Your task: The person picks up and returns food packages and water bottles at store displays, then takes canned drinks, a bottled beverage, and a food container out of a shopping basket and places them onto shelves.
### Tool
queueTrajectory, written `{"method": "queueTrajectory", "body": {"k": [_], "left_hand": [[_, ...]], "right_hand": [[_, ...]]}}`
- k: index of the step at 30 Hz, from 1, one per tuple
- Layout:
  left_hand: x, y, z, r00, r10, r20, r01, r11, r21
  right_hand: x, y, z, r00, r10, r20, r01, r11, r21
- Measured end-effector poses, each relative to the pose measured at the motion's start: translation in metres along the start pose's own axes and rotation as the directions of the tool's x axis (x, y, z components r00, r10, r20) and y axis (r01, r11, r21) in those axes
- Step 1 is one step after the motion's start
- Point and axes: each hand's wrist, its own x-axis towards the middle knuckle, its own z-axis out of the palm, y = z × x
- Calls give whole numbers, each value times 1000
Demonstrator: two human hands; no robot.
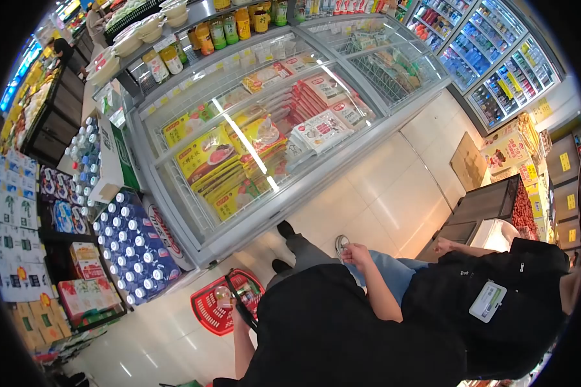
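Observation:
A red plastic shopping basket (pixel 214 322) hangs low at my left side, with a black handle and some packed items inside. My left hand (pixel 236 312) is closed around the basket's handle, partly hidden by it. My right hand (pixel 356 254) is raised in front of me with its fingers curled in, and nothing shows in it. Ahead stands a glass-topped chest freezer (pixel 290 193), apart from both hands. Under its glass lie yellow frozen food packs (pixel 206 155) and red-and-white packs (pixel 323 129).
At my right stands another person in a black jacket (pixel 490 303) with a badge; their hand (pixel 443 246) is near a dark display stand (pixel 465 206). Purple-labelled bottles (pixel 135 251) are stacked left of the freezer. Drinks fridges (pixel 490 51) line the back right. Tiled floor (pixel 394 174) runs between.

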Motion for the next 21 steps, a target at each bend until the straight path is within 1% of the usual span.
{"method": "queueTrajectory", "body": {"k": [2, 3, 5, 7, 9, 13, 15, 19, 21], "left_hand": [[-1, -4, -3, 999, 23, -39, -23, 1000, -11], [6, -4, -4, 999, 21, -45, -21, 1000, -13], [1, -6, -11, 997, 60, 57, -60, 998, 0], [6, -8, -5, 999, 18, 49, -18, 1000, -7], [4, -13, 4, 1000, 13, -22, -12, 999, 43], [14, -24, 10, 997, 76, -3, -75, 996, 38], [20, -29, 15, 999, 33, -22, -33, 999, 17], [17, -34, 30, 998, 33, -50, -31, 999, 31], [16, -38, 35, 999, 38, -37, -37, 999, 21]], "right_hand": [[-2, 8, -7, 1000, 23, -10, -23, 1000, -3], [0, 11, -10, 999, 11, -33, -10, 1000, 27], [-8, 27, -19, 998, 27, -55, -24, 998, 55], [1, 9, -22, 999, 12, -38, -11, 999, 32], [4, -4, -25, 1000, -2, -15, 2, 999, 33], [9, -16, -31, 1000, -13, -5, 13, 999, 36], [14, -27, -37, 999, -32, -9, 32, 999, 32], [27, -38, -44, 999, -33, 19, 33, 999, 0], [31, -39, -51, 999, -30, 25, 30, 999, -14]]}}
